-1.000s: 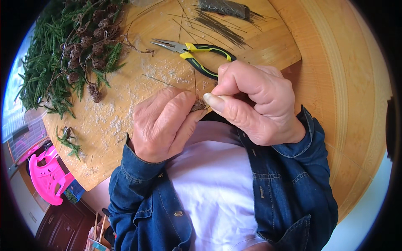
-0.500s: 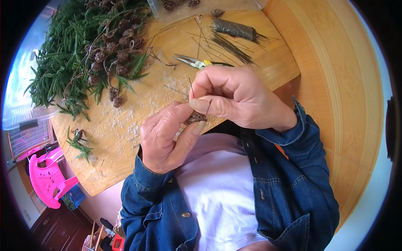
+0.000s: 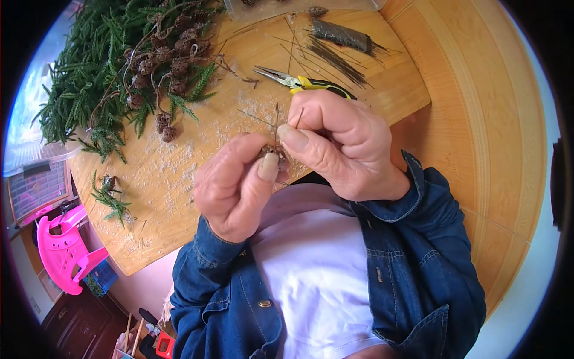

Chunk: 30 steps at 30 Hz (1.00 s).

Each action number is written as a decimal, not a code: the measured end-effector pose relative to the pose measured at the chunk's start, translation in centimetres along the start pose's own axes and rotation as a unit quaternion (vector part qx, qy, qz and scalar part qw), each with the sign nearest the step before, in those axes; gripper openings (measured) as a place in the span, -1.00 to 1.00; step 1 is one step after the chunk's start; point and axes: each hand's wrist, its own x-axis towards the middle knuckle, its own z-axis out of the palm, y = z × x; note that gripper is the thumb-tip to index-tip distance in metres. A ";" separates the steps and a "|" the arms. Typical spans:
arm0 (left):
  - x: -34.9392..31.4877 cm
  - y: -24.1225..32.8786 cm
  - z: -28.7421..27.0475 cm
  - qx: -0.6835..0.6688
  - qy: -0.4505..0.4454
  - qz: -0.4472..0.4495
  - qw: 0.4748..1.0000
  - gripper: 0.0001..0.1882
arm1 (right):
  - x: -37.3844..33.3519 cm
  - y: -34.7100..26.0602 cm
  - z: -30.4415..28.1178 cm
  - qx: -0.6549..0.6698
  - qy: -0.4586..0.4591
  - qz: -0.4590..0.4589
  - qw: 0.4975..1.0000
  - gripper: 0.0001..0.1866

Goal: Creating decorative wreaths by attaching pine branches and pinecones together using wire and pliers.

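Between the thumb and fingers of my left hand point(image 3: 236, 182) is a small brown pine cone point(image 3: 276, 149), mostly covered by them. A thin dark wire point(image 3: 277, 122) stands up from the cone. My right hand point(image 3: 344, 143) is closed in a pinch on wire just right of the cone; a short end pokes out above its thumb. Beyond my right hand lie pliers point(image 3: 302, 82) with yellow and black handles, their jaws pointing left.
Green artificial pine branches point(image 3: 89, 78) and wired pine cones point(image 3: 179, 66) heap at the far left. Loose dark wires point(image 3: 341, 63) and a wrapped bundle point(image 3: 341, 36) lie at the back. A small sprig point(image 3: 110, 197) sits near the table's left edge, by a pink chair point(image 3: 63, 251).
The cone has turned in my left hand, so the wire now points upward. My right hand has shifted slightly right and down, showing more of the pliers. The view has shifted a little.
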 end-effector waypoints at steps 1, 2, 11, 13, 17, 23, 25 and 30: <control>0.0 0.1 0.1 -0.054 0.013 -0.046 0.997 -0.88 | 0.1 0.0 0.0 -0.018 0.001 -0.019 1.000 -0.87; 0.1 0.2 0.1 -0.108 0.026 -0.091 0.990 -0.88 | 0.3 -0.1 0.0 -0.017 -0.003 -0.021 1.000 -0.87; 1.3 1.1 -1.7 -0.064 -0.119 -0.089 0.987 -0.86 | 0.8 -0.6 -1.1 -0.187 -0.073 -0.158 0.967 -0.84; 1.0 1.3 -1.9 -0.135 -0.134 -0.151 0.970 -0.83 | 0.8 -0.7 -1.2 -0.203 -0.097 -0.160 0.961 -0.82; 0.1 1.5 -2.4 -0.263 -0.119 -0.263 0.921 -0.78 | 1.4 -1.9 -1.5 -0.266 -0.141 -0.194 0.934 -0.78; 0.5 1.7 -3.2 -0.349 -0.143 -0.311 0.872 -0.75 | 2.5 -2.3 -1.7 -0.281 -0.148 -0.243 0.917 -0.83; 0.6 1.7 -3.5 -0.330 -0.167 -0.295 0.881 -0.74 | 2.7 -2.3 -1.8 -0.270 -0.173 -0.235 0.918 -0.84; 0.0 2.0 -3.7 -0.307 -0.174 -0.293 0.889 -0.77 | 2.2 -1.7 -1.5 -0.247 -0.187 -0.223 0.924 -0.88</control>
